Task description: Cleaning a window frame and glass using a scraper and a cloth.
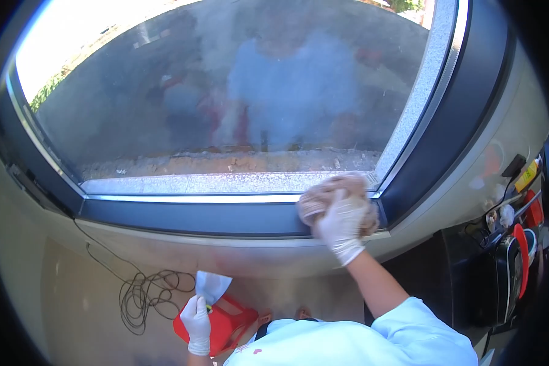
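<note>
My right hand [343, 224], in a white glove, presses a brownish-pink cloth [318, 201] against the lower right corner of a dark window frame [187, 217]. The cloth overlaps the bottom edge of the glass pane [293, 91], which reflects a figure in a light blue shirt. Lower down on the left, my left hand [196, 320], also gloved, holds a wide putty knife [212, 286] by its handle, blade upward. A red plastic stool [224, 322] stands below that hand. The hand hides most of the handle.
A coiled black cable [142, 297] hangs or lies at the lower left; which, I cannot tell. At the right is a black cabinet or counter [416, 274] with a red-rimmed item [521, 261], a yellow packet [527, 176] and other clutter. Sandalled feet [304, 313] show below.
</note>
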Motion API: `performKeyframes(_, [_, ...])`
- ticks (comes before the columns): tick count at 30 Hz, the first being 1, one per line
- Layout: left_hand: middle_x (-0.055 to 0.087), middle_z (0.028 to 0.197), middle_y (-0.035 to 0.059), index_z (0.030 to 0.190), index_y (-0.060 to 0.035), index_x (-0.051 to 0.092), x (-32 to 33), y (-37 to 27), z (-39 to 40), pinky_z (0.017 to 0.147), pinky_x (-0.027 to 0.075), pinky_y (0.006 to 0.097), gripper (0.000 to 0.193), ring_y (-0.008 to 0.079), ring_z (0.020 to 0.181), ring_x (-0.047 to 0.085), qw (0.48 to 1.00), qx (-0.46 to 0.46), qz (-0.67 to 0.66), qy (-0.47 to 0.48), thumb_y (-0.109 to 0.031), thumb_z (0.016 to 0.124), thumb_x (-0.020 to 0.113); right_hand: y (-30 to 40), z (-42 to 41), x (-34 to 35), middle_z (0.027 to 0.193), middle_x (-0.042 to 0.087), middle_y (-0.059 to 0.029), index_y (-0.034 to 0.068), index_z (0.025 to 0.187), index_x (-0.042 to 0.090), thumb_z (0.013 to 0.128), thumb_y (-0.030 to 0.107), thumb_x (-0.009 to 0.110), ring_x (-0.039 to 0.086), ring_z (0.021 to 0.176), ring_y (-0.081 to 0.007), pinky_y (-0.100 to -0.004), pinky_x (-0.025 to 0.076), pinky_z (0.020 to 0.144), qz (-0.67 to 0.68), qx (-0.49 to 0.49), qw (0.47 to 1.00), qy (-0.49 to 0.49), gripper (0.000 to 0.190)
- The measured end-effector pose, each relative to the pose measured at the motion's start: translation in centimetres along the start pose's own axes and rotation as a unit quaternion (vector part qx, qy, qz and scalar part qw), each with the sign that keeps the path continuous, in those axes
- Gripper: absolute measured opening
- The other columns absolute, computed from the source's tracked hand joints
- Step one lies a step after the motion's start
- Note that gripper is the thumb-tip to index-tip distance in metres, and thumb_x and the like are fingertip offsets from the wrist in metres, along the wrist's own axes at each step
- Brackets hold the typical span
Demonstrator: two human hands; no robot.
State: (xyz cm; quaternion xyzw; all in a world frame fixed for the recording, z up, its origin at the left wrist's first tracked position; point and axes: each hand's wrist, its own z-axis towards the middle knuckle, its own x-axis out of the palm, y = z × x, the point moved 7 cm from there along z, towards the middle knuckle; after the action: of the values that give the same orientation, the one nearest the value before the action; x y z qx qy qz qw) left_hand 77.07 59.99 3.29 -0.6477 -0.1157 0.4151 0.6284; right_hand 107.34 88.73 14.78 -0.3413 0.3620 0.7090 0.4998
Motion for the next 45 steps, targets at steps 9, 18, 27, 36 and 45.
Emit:
performKeyframes(9, [0.057,0.070,0.0004,0.086,0.0014,0.061,-4.2,3.6,1.6,0.050,0.043,0.0229,0.022,0.0062,0.056,0.051,0.999,-0.043,-0.010,-0.013,-0.014,0.100,0.053,10.4,-1.3,-4.3,0.095,0.062,-0.0141,0.009,0.100,0.059,0.068,0.019,0.068,0.063,0.084,-0.0312,-0.0439,0.048,0.076,0.264,-0.291,0.920,0.003,0.034])
performKeyframes(18, [0.055,0.071,-0.0005,0.088,0.0016,0.062,-5.1,5.6,1.0,0.050,0.044,0.0238,0.021,0.0058,0.059,0.050,0.994,-0.105,0.015,-0.021,-0.014,0.100,0.054,4.3,-0.3,1.3,0.086,0.060,-0.0120,0.009,0.080,0.061,0.066,0.022,0.065,0.061,0.075,-0.0288,-0.0446,0.046,0.065,-0.016,-0.103,0.994,0.020,0.019])
performKeyframes(27, [0.054,0.070,0.0001,0.092,0.0044,0.063,-2.6,1.9,1.5,0.050,0.044,0.0249,0.019,0.0064,0.060,0.050,0.999,-0.004,0.038,0.024,-0.012,0.099,0.056,13.3,0.6,2.5,0.088,0.058,-0.0147,0.007,0.086,0.057,0.068,0.017,0.066,0.062,0.078,-0.0326,-0.0444,0.049,0.068,0.174,-0.257,0.948,0.072,0.023])
performKeyframes(36, [0.059,0.071,0.0066,0.095,0.0052,0.064,-5.6,3.3,0.8,0.056,0.045,0.0302,0.016,0.0130,0.060,0.054,0.996,-0.023,0.082,-0.011,-0.010,0.095,0.058,-8.7,-1.0,-1.4,0.089,0.060,-0.0135,0.007,0.086,0.061,0.072,0.026,0.068,0.062,0.079,-0.0311,-0.0420,0.051,0.069,0.034,0.107,0.992,-0.053,0.024])
performKeyframes(45, [0.059,0.072,0.0052,0.096,0.0055,0.063,1.6,-1.9,2.9,0.059,0.045,0.0270,0.014,0.0100,0.063,0.052,0.979,0.145,0.079,0.119,-0.009,0.095,0.060,1.3,0.0,-0.6,0.090,0.055,-0.0119,0.006,0.089,0.060,0.074,0.020,0.061,0.058,0.084,-0.0266,-0.0400,0.042,0.071,-0.102,-0.123,0.985,0.062,0.020])
